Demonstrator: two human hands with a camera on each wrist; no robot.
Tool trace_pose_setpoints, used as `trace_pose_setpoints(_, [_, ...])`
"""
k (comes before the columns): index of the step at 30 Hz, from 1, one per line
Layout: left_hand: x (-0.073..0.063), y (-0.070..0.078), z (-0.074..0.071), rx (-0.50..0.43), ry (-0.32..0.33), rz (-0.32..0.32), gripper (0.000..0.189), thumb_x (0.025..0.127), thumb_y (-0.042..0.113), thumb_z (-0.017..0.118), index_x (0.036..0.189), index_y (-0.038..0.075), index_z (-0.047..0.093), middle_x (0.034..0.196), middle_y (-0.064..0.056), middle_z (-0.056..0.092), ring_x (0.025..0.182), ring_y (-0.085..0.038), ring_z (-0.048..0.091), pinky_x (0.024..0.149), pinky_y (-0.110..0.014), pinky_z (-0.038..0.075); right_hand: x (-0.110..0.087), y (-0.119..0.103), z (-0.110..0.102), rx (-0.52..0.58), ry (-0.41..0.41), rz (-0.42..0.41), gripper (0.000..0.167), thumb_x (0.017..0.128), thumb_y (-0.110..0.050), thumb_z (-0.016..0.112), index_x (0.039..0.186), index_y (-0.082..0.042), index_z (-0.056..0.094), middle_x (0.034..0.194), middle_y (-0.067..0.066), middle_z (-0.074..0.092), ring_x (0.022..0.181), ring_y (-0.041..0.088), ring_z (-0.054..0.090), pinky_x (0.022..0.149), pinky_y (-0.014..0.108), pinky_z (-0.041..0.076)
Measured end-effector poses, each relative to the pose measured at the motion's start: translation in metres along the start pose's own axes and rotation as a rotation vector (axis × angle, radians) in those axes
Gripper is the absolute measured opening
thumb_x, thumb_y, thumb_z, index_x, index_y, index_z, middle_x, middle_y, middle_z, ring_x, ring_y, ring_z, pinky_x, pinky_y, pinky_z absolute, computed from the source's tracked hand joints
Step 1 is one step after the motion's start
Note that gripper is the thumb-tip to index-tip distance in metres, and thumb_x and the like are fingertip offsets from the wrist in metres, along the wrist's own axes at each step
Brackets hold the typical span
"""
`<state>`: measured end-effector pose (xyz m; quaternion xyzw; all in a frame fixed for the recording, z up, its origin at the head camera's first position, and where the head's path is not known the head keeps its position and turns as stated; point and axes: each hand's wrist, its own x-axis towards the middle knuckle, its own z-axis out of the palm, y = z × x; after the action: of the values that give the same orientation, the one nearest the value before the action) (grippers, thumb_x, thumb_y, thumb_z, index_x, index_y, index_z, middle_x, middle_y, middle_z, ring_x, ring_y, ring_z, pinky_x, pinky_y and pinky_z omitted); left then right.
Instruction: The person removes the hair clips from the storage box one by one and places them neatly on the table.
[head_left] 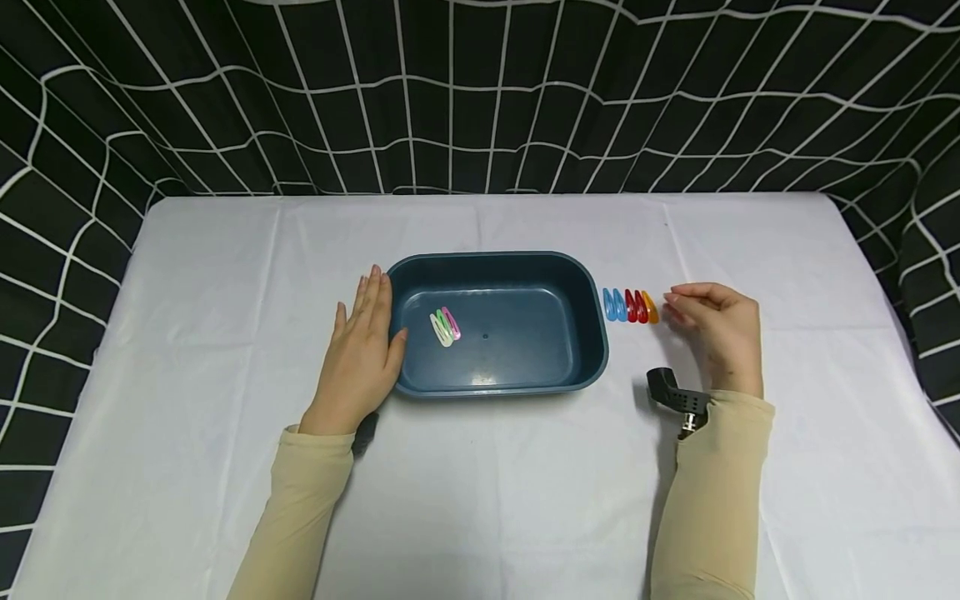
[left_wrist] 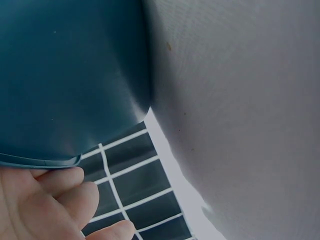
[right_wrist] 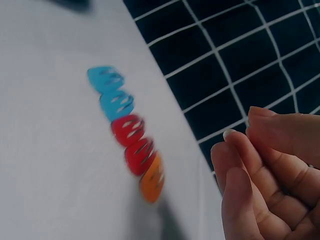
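Observation:
My left hand (head_left: 358, 354) rests against the left end of a dark blue plastic tub (head_left: 495, 390), fingers straight along the rim and thumb over the edge. From the left wrist view, its fingers (left_wrist: 80, 200) lie just under the tub's rim. Inside the tub, toward its left, lie a white, a green and a pink hair clip (head_left: 452, 322). Right of the tub, two blue hair clips (head_left: 614, 305), two red hair clips (head_left: 636, 307) and an orange hair clip (head_left: 650, 307) line up on the cloth. My right hand (head_left: 716, 325) hovers beside the orange clip, fingers loosely bent, nothing between them.
A white cloth (head_left: 187, 350) covers the table. Black sheeting with a white net (head_left: 480, 108) rises behind its far edge and along both sides. A black camera mount (head_left: 678, 396) sticks out from the right wrist.

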<state>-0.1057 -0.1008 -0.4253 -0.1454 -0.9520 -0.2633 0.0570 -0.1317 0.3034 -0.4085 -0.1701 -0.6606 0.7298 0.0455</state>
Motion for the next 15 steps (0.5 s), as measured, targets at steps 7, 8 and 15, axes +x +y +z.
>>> trace_pose_setpoints(7, [0.000,0.000,0.000,-0.001,-0.003,0.001,0.064,0.097,0.021,0.049,0.146,-0.008,0.020,0.155,-0.017,0.012,0.143,-0.030,0.012,0.107,-0.060,0.014,-0.007,-0.013,0.009,-0.004,0.015,-0.061,0.012,0.080,0.009,0.067,0.079,-0.001,0.072,0.071,0.002,0.070,0.064,0.012,0.068,0.058,0.019,0.052])
trace_pose_setpoints(8, [0.000,0.000,0.000,-0.002,-0.003,0.001,0.064,0.097,0.020,0.049,0.146,-0.008,0.020,0.155,-0.017,0.012,0.143,-0.030,0.012,0.107,-0.060,0.014,-0.008,-0.015,0.010,-0.011,0.019,-0.072,0.012,0.081,0.009,0.067,0.079,-0.002,0.072,0.071,0.002,0.070,0.064,0.012,0.068,0.059,0.019,0.052])
trace_pose_setpoints(15, [0.000,-0.001,0.001,-0.006,-0.001,0.001,0.064,0.097,0.020,0.048,0.146,-0.007,0.020,0.155,-0.017,0.012,0.143,-0.030,0.012,0.107,-0.061,0.014,-0.017,-0.026,0.017,-0.048,-0.002,-0.156,0.009,0.081,0.007,0.068,0.082,-0.001,0.073,0.072,0.001,0.071,0.067,0.011,0.068,0.061,0.020,0.052])
